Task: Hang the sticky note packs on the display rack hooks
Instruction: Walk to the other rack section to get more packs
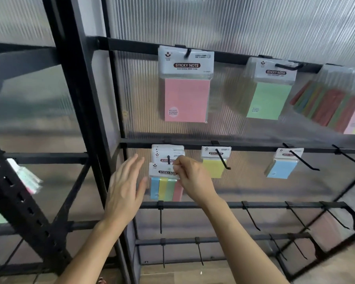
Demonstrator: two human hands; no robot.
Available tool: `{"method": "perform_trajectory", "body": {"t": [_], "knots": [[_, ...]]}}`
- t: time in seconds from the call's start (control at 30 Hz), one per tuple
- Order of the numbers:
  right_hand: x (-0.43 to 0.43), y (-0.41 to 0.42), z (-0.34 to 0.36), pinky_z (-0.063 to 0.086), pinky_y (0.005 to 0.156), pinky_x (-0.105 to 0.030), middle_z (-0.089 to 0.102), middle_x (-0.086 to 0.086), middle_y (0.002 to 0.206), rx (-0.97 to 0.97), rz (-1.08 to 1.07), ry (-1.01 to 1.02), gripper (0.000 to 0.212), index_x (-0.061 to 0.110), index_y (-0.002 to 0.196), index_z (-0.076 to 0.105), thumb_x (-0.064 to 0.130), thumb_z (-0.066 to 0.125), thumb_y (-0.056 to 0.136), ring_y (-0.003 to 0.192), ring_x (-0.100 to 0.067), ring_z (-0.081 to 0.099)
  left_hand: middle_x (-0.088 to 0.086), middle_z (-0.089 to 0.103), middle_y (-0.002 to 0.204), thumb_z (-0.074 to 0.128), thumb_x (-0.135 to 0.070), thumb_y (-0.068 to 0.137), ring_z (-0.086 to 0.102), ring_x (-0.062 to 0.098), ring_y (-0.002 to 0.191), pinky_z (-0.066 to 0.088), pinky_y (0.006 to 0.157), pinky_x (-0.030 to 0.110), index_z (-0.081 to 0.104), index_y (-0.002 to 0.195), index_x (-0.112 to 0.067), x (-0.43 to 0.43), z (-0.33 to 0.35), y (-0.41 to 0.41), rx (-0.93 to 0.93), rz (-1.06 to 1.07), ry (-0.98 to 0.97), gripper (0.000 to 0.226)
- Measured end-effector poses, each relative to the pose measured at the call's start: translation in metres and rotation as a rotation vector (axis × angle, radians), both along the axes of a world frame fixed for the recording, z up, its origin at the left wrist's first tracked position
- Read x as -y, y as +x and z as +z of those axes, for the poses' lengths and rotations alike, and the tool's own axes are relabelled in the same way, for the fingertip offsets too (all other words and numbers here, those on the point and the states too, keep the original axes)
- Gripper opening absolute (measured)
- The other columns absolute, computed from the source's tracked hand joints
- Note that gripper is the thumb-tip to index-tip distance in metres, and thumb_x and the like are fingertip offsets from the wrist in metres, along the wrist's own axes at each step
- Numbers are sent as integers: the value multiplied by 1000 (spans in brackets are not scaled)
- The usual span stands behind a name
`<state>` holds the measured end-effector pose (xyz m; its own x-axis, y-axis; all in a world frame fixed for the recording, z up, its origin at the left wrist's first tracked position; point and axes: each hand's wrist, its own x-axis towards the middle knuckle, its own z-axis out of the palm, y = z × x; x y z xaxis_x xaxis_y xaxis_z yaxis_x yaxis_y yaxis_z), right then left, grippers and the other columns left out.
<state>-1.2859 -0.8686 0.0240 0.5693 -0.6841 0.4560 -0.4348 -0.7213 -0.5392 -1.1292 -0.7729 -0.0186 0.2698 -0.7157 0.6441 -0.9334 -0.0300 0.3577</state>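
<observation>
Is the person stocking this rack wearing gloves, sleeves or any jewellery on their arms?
No. Both the left hand and right hand are bare, without gloves, rings or watch visible. Both forearms are uncovered as far as the picture shows, so no sleeve appears.

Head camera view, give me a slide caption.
Right hand pinches a multicoloured striped sticky note pack at a black rack hook; left hand open.

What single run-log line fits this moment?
right hand: pinching striped pack at hook | left hand: open, beside pack | pack: not released
</observation>
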Motion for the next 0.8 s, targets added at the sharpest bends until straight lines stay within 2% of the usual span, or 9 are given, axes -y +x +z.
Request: {"method": "perform_trajectory", "body": {"t": [0.1, 0.2, 0.27, 0.33, 0.4, 0.57, 0.67, 0.8], "knots": [[4, 4, 1, 38, 59, -33, 62, -5, 80, -19, -56, -7, 13, 14, 82, 56, 17, 49, 94, 75, -25, 56, 12, 47, 136, 30, -39, 96, 34, 18, 126, 31, 98, 39, 43, 133, -9, -3, 0, 1, 16, -1, -9, 50], [7, 4, -1, 33, 56, -30, 62, -3, 78, -77, -93, -19, 13, 18, 81, 55, 18, 49, 93, 76, -27, 58, 11, 47, 137, 18, -47, 98, 35, 17, 125, 31, 98, 38, 42, 134, -10, -3, -1, 2, -3, -2, -2, 57], [9, 4, -1, 35, 57, -30, 66, -5, 83, -111, -115, -25, 14, 15, 86, 59, 21, 49, 93, 78, -26, 59, 10, 45, 138, 16, -50, 97, 35, 17, 125, 31, 99, 37, 40, 136, -12, -2, -3, 2, -18, -11, 6, 59], [11, 6, -1, 39, 58, -30, 67, -5, 87, -135, -133, -38, 16, 13, 90, 61, 23, 48, 93, 80, -25, 60, 8, 44, 139, 16, -50, 97, 36, 17, 126, 32, 100, 38, 38, 137, -14, 0, -5, 3, -18, -24, 14, 58], [15, 9, 1, 36, 57, -28, 68, -4, 91, -168, -156, -49, 17, 13, 93, 62, 22, 48, 93, 84, -24, 61, 8, 44, 139, 17, -50, 97, 37, 18, 126, 33, 100, 38, 36, 138, -16, 2, -5, 4, -18, -33, 22, 56], [26, 18, 9, 36, 62, -25, 66, -1, 94, -201, -194, -125, 17, 12, 90, 66, 24, 53, 90, 91, -18, 57, 8, 44, 139, 18, -49, 97, 41, 22, 126, 34, 100, 39, 37, 137, -15, 5, -2, 7, -21, -37, 35, 56], [33, 22, 12, 33, 63, -25, 62, -1, 93, -231, -229, -169, 18, 11, 87, 64, 27, 57, 89, 92, -16, 54, 8, 43, 140, 28, -42, 95, 43, 24, 126, 38, 100, 43, 39, 137, -14, 6, -2, 7, -32, -40, 40, 53], [36, 25, 12, 31, 62, -25, 60, -2, 96, -221, -285, -162, 19, 11, 90, 59, 29, 59, 87, 92, -19, 54, 8, 43, 140, 29, -41, 94, 43, 24, 126, 39, 99, 45, 39, 137, -13, 8, -3, 4, -27, -59, 53, 53]]}}
